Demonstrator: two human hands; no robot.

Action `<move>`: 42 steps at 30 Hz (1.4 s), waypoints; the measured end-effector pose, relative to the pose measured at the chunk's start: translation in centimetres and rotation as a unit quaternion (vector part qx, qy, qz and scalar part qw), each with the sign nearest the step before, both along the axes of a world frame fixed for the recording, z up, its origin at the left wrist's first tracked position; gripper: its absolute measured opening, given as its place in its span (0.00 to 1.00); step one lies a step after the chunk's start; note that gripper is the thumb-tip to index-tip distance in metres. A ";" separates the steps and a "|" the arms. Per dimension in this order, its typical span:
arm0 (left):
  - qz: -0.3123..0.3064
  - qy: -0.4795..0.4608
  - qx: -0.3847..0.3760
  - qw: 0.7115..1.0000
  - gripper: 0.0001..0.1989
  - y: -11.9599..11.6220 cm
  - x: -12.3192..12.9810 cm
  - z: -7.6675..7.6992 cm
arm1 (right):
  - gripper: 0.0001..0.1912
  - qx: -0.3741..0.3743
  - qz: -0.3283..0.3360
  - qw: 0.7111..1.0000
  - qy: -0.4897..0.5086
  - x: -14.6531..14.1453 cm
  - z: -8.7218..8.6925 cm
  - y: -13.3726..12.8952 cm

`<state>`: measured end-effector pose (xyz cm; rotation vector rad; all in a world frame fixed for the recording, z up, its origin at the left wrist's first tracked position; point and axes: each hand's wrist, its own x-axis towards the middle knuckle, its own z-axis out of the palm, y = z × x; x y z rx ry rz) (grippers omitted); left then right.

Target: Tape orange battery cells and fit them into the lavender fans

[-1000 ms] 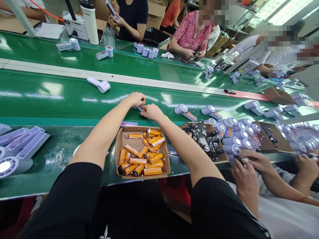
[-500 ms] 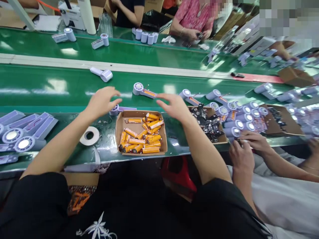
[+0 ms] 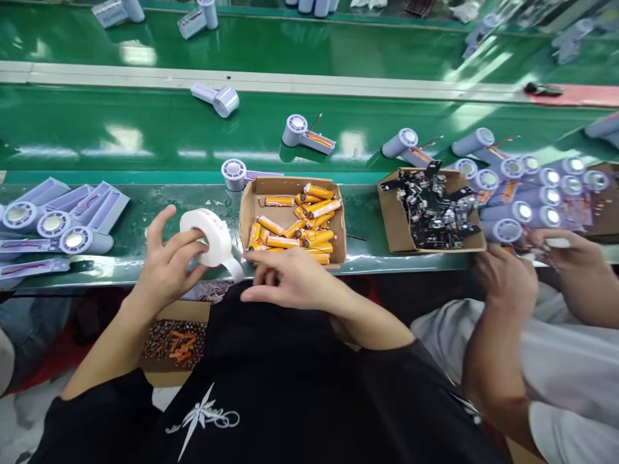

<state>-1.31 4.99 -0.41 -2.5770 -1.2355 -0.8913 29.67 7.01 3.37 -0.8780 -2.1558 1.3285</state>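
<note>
A roll of white tape (image 3: 217, 240) is tilted up off the table, with fingers of my left hand (image 3: 169, 261) through its centre hole. A loose strip of tape hangs from the roll's lower right. My right hand (image 3: 290, 277) is beside that strip, index finger stretched towards it and the other fingers curled; whether it touches the strip is unclear. Just beyond my right hand sits a cardboard box (image 3: 245, 216) of orange cylindrical cells (image 3: 316, 209) with wires. A lilac fan body (image 3: 234, 174) stands behind the box's left corner.
Several lilac fan bodies (image 3: 77, 240) lie at the left. A box of black parts (image 3: 438, 209) stands to the right, beside more fan bodies and a co-worker's hands (image 3: 512, 277). More fan parts lie on the green belt (image 3: 159, 122). Below the table is another box (image 3: 176, 345).
The view has tilted down. My left hand has come back from over the belt and picked up the tape roll. My right hand has moved back to the near side of the cell box.
</note>
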 end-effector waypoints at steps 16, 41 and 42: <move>0.053 -0.074 0.059 0.994 0.15 0.1 0.3 0.9 | 0.17 0.147 -0.023 0.925 -0.350 -0.9 -0.1 7.6; -0.036 0.057 -0.088 0.994 0.21 1.3 5.0 0.8 | 0.28 -0.084 -0.084 0.990 0.080 4.0 1.1 5.1; -0.039 0.069 -0.088 0.993 0.21 1.3 5.1 0.9 | 0.27 -0.057 -0.082 0.994 0.053 4.1 1.3 5.1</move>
